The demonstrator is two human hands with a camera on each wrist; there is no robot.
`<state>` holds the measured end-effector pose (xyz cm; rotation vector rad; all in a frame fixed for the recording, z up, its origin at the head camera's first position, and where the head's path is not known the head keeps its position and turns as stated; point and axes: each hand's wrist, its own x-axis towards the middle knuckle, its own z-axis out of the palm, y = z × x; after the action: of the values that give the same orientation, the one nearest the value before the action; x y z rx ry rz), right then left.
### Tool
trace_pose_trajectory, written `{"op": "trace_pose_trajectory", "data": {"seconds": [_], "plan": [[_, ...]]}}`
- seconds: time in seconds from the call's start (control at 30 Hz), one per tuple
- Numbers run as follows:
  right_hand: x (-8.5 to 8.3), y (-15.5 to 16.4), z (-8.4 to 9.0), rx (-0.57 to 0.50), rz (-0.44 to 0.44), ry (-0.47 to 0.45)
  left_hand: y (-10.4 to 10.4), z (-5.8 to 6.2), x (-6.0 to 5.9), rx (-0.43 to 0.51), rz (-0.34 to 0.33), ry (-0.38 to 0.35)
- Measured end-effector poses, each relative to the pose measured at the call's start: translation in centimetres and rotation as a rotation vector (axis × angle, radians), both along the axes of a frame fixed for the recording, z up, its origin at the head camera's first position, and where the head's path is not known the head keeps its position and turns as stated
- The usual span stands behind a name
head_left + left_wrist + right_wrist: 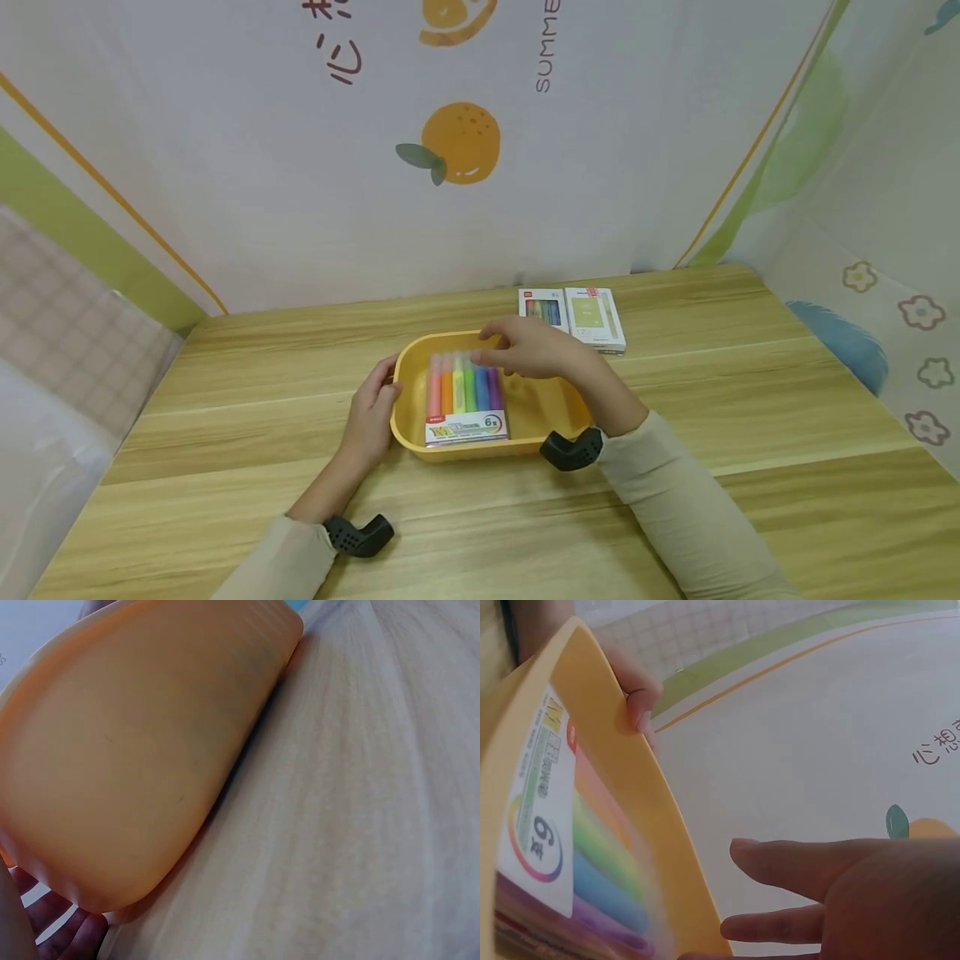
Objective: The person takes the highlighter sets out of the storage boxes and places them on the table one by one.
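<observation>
Highlighters [465, 398] fill yellow tray [543, 410]; left hand [370, 417] grips its rim, right hand [528, 348] hovers open.

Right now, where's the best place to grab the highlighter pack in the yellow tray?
Probably the highlighter pack by its long side edges, pinched from above. It lies flat in the yellow tray, with bare floor on its right side. The right hand hovers over its far end.

Left hand [369, 417] at 9 o'clock, fingers curled; right hand [534, 348] at 12 o'clock, fingers relaxed, forearms converging.
</observation>
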<state>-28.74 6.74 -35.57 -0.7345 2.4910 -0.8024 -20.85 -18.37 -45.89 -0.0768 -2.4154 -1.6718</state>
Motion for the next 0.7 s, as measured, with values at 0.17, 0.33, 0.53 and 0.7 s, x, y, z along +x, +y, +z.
{"op": "trace_pose_trajectory", "data": {"seconds": [0.17, 0.33, 0.53, 0.7], "plan": [[-0.2, 0.0, -0.3, 0.011, -0.012, 0.004, 0.0, 0.0, 0.0, -0.008, 0.007, -0.003], [-0.3, 0.0, -0.6, 0.02, -0.003, -0.004, 0.0, 0.1, 0.0, -0.008, 0.003, -0.004], [-0.5, -0.1, -1.0, 0.026, -0.001, -0.027, 0.1, 0.2, 0.1, 0.017, -0.006, -0.005], [-0.6, -0.3, -1.5, 0.051, 0.003, -0.025, 0.1, 0.2, 0.1, 0.017, -0.008, -0.011]]}}
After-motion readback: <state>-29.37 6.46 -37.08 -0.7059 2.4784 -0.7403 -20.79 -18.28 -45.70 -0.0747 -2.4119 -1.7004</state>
